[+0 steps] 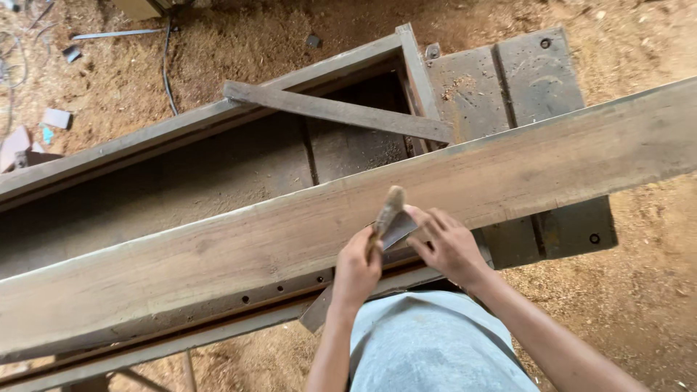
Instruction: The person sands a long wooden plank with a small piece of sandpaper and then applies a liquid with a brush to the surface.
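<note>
Left hand (357,267), low centre of the frame: clenched round the worn wooden handle (387,215) of a try square, handle tilted up and away. Right hand (444,243), just beside it: fingers spread and pressing flat on the square's metal blade (398,230), not curled round anything. Blade lying on the near edge of the long wooden plank (305,239), which runs diagonally from lower left to upper right across the machine table (541,80).

Judged from this: marking or checking the plank for square. To do it well: handle stock snug against the plank's near edge with no gap, blade flat on the face, steady downward pressure from the right fingers, no rocking. Sawdust under the blade likely to throw the reading, so worth brushing off.

Further out: a slanted wooden brace (337,111) across the open frame at upper centre, sawdust-covered floor (239,43) all round, a dark cable (167,69) at upper left.
</note>
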